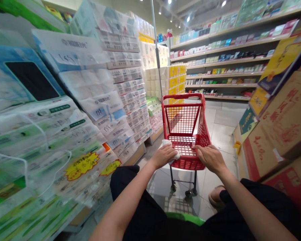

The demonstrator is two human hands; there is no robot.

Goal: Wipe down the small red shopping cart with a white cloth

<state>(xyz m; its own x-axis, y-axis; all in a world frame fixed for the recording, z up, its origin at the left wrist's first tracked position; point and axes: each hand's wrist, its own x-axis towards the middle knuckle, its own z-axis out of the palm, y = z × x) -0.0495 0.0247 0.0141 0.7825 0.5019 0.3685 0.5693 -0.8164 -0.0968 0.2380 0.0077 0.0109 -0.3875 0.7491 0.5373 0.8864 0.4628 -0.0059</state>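
Observation:
A small red shopping cart (184, 130) with a lattice basket stands on the floor between my knees. My left hand (165, 154) presses a crumpled white tissue (176, 156) against the near left edge of the basket, with its fingers closed over it. Part of the tissue sticks out on both sides of that hand. On the right, my right hand (210, 157) grips the near right rim of the cart, thumb on the inner side. A pole rises from the far left of the cart.
Wrapped tissue packs (125, 77) are stacked high on my left, with a phone (33, 80) and a white cable on the nearer ones. Cardboard boxes (278, 127) line the right. Shelves (223, 60) of small goods stand at the back. Something green (185, 218) is beneath me.

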